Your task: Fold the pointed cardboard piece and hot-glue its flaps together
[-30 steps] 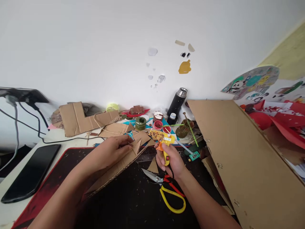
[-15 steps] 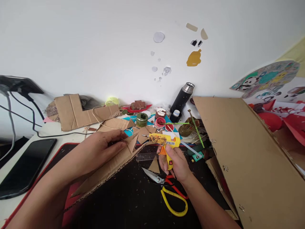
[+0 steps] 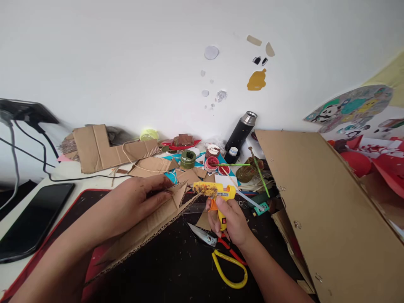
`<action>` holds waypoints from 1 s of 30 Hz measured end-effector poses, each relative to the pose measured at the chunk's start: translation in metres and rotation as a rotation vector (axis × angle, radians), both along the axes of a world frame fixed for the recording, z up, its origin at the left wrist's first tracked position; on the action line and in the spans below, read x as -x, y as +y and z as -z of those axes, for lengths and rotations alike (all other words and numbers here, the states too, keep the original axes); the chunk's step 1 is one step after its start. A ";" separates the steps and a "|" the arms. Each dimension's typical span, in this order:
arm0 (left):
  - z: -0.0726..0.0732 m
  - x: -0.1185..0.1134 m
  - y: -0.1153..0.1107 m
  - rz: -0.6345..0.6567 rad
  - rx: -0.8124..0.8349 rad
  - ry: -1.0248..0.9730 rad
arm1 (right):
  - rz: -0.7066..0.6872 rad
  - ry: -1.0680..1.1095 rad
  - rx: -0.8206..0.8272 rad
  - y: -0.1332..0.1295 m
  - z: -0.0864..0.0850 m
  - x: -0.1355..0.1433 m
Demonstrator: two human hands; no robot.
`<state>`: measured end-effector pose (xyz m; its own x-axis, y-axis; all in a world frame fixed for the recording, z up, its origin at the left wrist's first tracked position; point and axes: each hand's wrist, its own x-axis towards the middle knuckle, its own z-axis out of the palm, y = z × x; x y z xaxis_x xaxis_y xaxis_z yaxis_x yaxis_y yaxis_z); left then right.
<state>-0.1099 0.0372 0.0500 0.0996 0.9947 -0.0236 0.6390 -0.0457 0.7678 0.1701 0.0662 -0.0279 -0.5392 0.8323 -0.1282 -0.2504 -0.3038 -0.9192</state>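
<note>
My left hand (image 3: 147,201) grips a long folded piece of cardboard (image 3: 158,225), tilted up toward the far right. In my right hand (image 3: 232,219) is a yellow glue gun (image 3: 217,191) with an orange trigger and stained barrel. A pale glue stick (image 3: 251,198) sticks out of its back. The nozzle points left and meets the far end of the cardboard; whether it touches cannot be made out. Below the glue gun lie scissors (image 3: 225,256) with red and yellow handles, partly under my right wrist. A small cardboard triangle (image 3: 204,221) rests near their blades.
Behind my hands stand open paint pots (image 3: 188,160), a black thermos (image 3: 239,132) and cardboard scraps (image 3: 151,165). A large cardboard panel (image 3: 328,214) leans along the right side. On the left lie a phone (image 3: 33,219) and cables. A white wall rises at the back.
The glue gun has shifted slightly left and down, bringing its nozzle to the cardboard's end. My left hand and the cardboard have moved slightly right. The view has tilted a little.
</note>
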 end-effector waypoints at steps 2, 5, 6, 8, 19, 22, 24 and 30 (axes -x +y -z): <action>-0.002 0.000 -0.001 0.050 -0.002 0.079 | -0.008 0.003 0.007 0.000 -0.001 0.000; -0.005 -0.002 -0.003 0.079 -0.011 0.115 | -0.017 0.012 0.018 -0.002 -0.001 0.001; -0.006 -0.003 -0.004 0.083 -0.007 0.113 | -0.015 0.018 0.020 -0.002 -0.001 0.001; -0.009 -0.004 -0.005 0.094 0.009 0.112 | -0.011 0.034 0.018 -0.003 0.001 0.001; -0.015 -0.007 -0.004 0.054 -0.012 0.037 | 0.023 0.074 0.059 -0.006 0.004 0.003; -0.013 -0.007 -0.004 0.062 0.000 0.059 | 0.027 0.087 0.053 -0.006 0.003 0.003; -0.012 -0.007 -0.004 0.069 0.005 0.067 | 0.017 0.080 0.051 -0.006 0.002 0.003; -0.003 -0.008 0.001 0.093 -0.039 0.018 | -0.016 0.020 0.010 -0.006 -0.003 0.001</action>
